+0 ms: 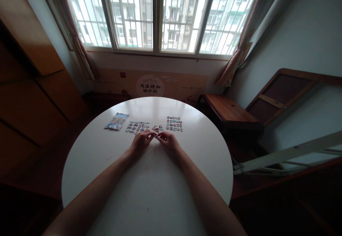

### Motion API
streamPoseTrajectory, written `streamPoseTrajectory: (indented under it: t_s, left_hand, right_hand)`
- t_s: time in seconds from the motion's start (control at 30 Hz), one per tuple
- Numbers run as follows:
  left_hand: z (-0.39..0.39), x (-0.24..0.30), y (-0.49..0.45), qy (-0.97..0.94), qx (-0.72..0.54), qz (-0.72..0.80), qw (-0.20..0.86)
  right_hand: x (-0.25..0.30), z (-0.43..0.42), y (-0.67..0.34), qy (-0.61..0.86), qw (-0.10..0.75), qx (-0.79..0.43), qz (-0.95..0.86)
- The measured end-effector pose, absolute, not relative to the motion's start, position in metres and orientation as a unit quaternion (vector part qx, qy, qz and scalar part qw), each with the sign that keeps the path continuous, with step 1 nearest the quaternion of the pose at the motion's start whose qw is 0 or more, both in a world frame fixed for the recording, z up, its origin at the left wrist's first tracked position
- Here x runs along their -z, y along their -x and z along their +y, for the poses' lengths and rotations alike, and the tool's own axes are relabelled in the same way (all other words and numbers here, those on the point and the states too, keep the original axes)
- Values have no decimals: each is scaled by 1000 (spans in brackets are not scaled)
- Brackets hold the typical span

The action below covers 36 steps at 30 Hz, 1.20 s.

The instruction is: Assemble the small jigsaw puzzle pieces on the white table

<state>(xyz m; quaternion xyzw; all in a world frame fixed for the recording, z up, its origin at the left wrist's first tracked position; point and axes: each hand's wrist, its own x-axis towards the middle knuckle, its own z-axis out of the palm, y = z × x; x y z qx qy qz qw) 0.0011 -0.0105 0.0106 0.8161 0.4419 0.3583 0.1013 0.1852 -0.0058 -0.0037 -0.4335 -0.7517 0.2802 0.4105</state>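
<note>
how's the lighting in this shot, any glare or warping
Head view: strong backlight, the window partly washed out; head view: soft glare on the far part of the white table, lower corners very dark; head view: wide-angle stretching towards the edges, puzzle pieces too small to make out their prints.

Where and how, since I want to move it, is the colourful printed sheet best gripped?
Probably its long left edge, pinched from the left: the sheet appears flat on the white table, that edge facing the rim, while puzzle pieces lie close on its right.

Room in a home, curtains [237, 59], barred window [157, 18], wooden cabinets [50, 93], round white table [149, 182]
</note>
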Motion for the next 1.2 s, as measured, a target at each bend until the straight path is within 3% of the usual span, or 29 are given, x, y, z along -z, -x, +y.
streamPoseTrajectory:
  t_s: [1.2]
  left_hand:
    - [-11,-11,-1,-809,-355,450,128]
  right_hand:
    - [-1,-9,-185,416,428,-256,-760]
